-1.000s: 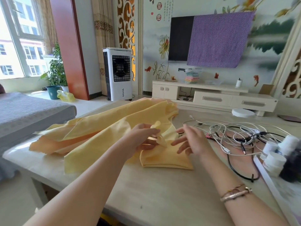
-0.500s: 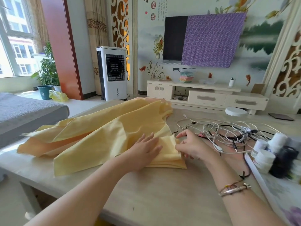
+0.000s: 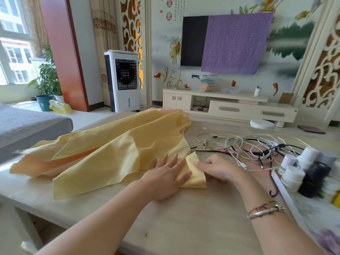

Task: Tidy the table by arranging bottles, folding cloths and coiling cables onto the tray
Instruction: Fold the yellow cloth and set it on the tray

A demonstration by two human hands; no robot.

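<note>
1. The yellow cloth lies on the pale desk, and I use this cloth as the landmark for all places.
2. The long axis of the cloth runs across the desk on a diagonal, from the near left side up to the far middle; its far end points toward the TV cabinet.
3. The near right corner of the cloth is folded into a small flat packet of several layers.
4. The left hand lies flat, palm down, on this folded corner, with the fingers spread and straight. It presses the cloth and does not grip it.
5. The right hand rests just beside the folded corner, on its right edge. The fingers are bent and the fingertips touch the fold; I cannot tell if they pinch the fabric.
6. The right wrist carries bracelets.
7. To the right of the cloth lies a loose tangle of white and black cables, not coiled, near the folded corner.
8. Further right of the cloth, past the cables, is the tray with a white rim, at the right edge of the desk.
9. Several small white bottles and a dark bottle stand upright on the tray, close together; this part is blurred.
</note>
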